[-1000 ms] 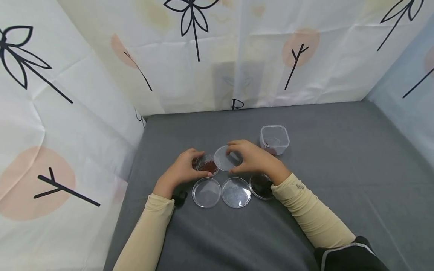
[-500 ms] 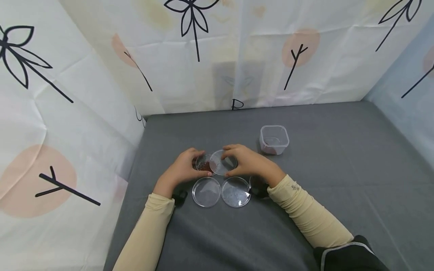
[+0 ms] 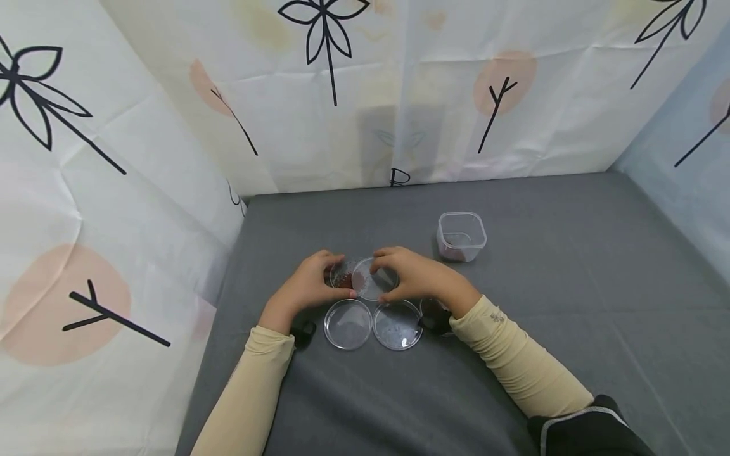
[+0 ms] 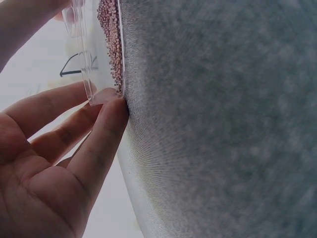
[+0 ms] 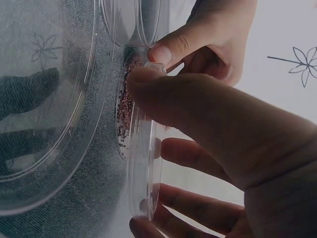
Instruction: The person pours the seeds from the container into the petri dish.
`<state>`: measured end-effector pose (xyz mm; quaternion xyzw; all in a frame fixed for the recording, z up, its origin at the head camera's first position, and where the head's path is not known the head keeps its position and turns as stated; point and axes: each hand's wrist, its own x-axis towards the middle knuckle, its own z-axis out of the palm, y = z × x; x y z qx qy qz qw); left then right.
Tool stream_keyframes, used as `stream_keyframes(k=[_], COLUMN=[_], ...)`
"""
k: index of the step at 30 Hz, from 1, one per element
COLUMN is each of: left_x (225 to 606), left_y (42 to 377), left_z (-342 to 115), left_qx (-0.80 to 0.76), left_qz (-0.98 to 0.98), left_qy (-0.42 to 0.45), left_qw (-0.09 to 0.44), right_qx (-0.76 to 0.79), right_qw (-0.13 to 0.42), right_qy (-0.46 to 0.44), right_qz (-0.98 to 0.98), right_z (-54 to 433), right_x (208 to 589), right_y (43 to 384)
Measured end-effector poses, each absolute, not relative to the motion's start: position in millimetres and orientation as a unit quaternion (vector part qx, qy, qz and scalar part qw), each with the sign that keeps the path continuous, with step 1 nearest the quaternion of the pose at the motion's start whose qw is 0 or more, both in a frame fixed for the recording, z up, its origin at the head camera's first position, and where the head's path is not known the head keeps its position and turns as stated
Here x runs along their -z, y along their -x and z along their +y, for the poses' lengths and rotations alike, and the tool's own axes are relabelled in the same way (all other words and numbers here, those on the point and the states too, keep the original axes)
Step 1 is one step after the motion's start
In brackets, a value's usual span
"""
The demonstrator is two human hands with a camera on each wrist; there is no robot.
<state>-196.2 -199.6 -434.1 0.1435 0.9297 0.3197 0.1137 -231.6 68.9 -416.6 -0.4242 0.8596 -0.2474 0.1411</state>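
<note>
Fingers and thumb of my left hand (image 3: 310, 282) grip the sides of a clear petri dish (image 3: 336, 277) that lies on the grey cloth. Small reddish-brown beads (image 4: 113, 44) form a layer in its bottom. My right hand (image 3: 419, 275) pinches a round clear lid (image 3: 371, 285) by its edge, thumb on the near side and fingers on the far side. The lid overlaps the right part of the dish in the head view. Seen from the right wrist, the lid (image 5: 141, 178) stands at the bead dish's edge, close to the left thumb (image 5: 168, 52).
Two round clear dishes or lids, a left one (image 3: 348, 324) and a right one (image 3: 399, 328), lie nearer the person. Another round dish is mostly hidden under the right wrist. A square clear plastic tub (image 3: 462, 237) stands behind the right hand. Patterned cloth walls (image 3: 342, 152) border the table.
My right hand has brought the lid left and slightly toward the person, from beside the bead dish to overlapping it. My left hand keeps its grip in place.
</note>
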Motion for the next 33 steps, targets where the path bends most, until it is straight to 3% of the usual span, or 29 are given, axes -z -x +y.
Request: stream_keyframes(k=[33], left_x=[436.6], left_y=[196.2], left_z=[-205.7], left_qx=[-0.334], left_qz=[0.923], left_qy=[-0.154], left_qw=[0.114], right_qx=[0.197], right_qw=[0.167], right_qy=[0.434], right_qz=[0.863], right_z=[44.9], right_x=[406.6], right_y=[235.7])
